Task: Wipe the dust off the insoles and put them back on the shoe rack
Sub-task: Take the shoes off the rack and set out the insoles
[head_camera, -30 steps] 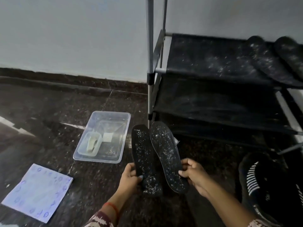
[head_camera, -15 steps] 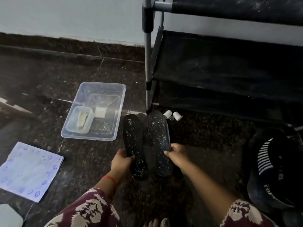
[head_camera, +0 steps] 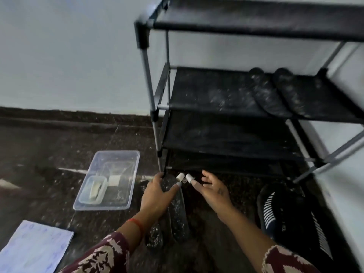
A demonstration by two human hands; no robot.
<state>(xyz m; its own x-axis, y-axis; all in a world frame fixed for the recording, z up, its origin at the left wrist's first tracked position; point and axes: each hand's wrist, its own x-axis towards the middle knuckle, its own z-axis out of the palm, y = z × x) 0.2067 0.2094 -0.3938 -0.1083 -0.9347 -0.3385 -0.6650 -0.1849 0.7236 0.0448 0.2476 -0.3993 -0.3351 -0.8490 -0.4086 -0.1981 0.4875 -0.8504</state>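
Shoe rack (head_camera: 232,91): black fabric shelves flecked with white dust, grey metal poles. Insoles on the floor (head_camera: 178,215): black, speckled white. Insoles on the shelf (head_camera: 275,93): black, dusted grey-white. Box (head_camera: 110,178): clear plastic. Cloth (head_camera: 33,251): pale lilac with small blue rings. Shoe (head_camera: 283,209): black with white stripes. Sleeves (head_camera: 102,257): maroon with cream leaf print. Wrist thread (head_camera: 136,223): red. Floor (head_camera: 49,146): dark speckled stone. Wall (head_camera: 69,56): pale grey.

No text or label can be read.
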